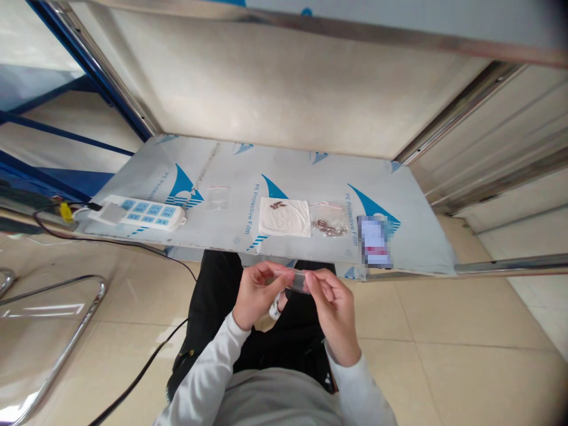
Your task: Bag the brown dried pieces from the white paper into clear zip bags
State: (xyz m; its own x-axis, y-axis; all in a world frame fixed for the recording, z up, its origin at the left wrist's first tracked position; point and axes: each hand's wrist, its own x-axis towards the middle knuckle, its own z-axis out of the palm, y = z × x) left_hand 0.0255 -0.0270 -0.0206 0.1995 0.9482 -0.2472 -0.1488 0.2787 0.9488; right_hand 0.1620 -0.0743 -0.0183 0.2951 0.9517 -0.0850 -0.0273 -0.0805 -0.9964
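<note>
Between my two hands, just in front of the shelf's near edge and above my lap, is a small clear plastic bag (299, 281). My left hand (262, 291) pinches its left end between thumb and fingers. At its right end, my right hand (332, 302) pinches it the same way. Beyond them on the shelf lies a white cloth or tissue (284, 223) with several small brown pieces (278, 205) on its upper left part. Right of the cloth rests a clear bag holding brown pieces (329, 228).
The shelf (222, 231) is covered with printed protective film. A white power strip (146, 213) with a plug and black cable (133, 241) lies at the left. A phone (376, 241) lies at the right near the edge. Another clear bag (218, 198) lies left of the cloth. A metal chair frame (95, 302) stands lower left.
</note>
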